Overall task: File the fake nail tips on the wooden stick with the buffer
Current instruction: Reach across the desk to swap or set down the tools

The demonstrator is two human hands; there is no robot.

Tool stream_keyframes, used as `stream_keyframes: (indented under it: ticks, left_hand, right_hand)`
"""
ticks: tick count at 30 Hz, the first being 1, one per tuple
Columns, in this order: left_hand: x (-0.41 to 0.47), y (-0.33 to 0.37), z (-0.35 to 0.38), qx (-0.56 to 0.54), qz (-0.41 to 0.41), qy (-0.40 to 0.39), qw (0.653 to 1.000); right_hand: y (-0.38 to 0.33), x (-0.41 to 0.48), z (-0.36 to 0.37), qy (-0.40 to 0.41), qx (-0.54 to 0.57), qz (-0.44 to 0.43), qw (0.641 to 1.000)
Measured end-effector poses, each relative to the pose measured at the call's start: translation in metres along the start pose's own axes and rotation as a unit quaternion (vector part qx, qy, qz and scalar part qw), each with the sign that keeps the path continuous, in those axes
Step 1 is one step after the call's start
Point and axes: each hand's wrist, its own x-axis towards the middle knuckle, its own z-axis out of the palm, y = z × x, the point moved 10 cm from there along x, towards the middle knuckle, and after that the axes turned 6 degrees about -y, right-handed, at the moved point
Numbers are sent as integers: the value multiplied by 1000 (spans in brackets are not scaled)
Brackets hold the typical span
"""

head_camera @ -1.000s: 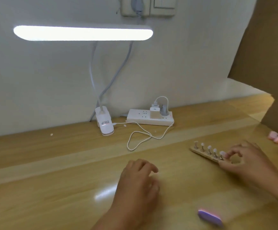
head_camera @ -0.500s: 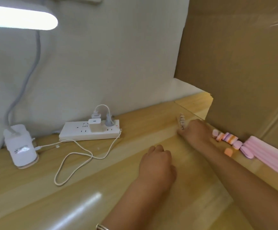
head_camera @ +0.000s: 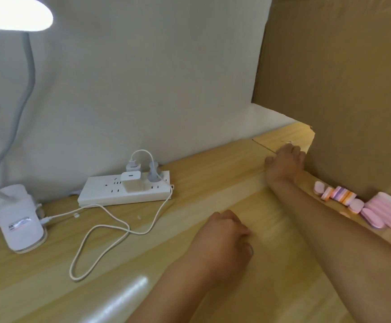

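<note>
My right hand (head_camera: 285,162) reaches far back on the wooden desk (head_camera: 189,229), right against the cardboard wall (head_camera: 341,89). It covers the wooden stick; only one pale nail tip (head_camera: 289,142) shows past its fingers, which seem to hold the stick. My left hand (head_camera: 224,238) rests on the desk in the middle, fingers loosely curled, holding nothing. A row of small pink, orange and purple buffer blocks (head_camera: 338,194) lies to the right of my right forearm, along the cardboard.
Longer pink foam blocks (head_camera: 390,212) lie at the right edge. A white power strip (head_camera: 124,191) with chargers sits by the wall, its white cable (head_camera: 101,231) looping over the desk. A clip lamp's base (head_camera: 18,217) stands at the left.
My right hand has carried the stick from the desk's middle right to the far back by the cardboard. The view has swung right, and the purple buffer near the front is out of sight.
</note>
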Motion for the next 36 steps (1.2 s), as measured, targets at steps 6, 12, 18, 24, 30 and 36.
stream_keyframes:
  ticks: [6, 12, 18, 24, 30, 36]
  left_hand:
    - [-15, 6, 0, 33, 37, -15, 999]
    - [-48, -32, -35, 138, -11, 36, 990]
    - [-114, -54, -73, 76, -62, 32, 995]
    - [-229, -78, -98, 96, -109, 97, 985]
    - [-377, -104, -98, 133, -180, 198, 954]
    - [-555, -189, -133, 150, -430, 371, 809]
  right_hand:
    - [4, 9, 21, -72, -48, 3, 996]
    - [-43, -35, 3, -69, 75, -151, 983]
    - [-122, -252, -83, -137, 232, -491, 828]
    - [-137, -436, -51, -362, 24, -631, 685]
    - [-176, -476, -49, -338, 99, -658, 666]
    - [-218, -515, -30, -330, 161, -661, 655]
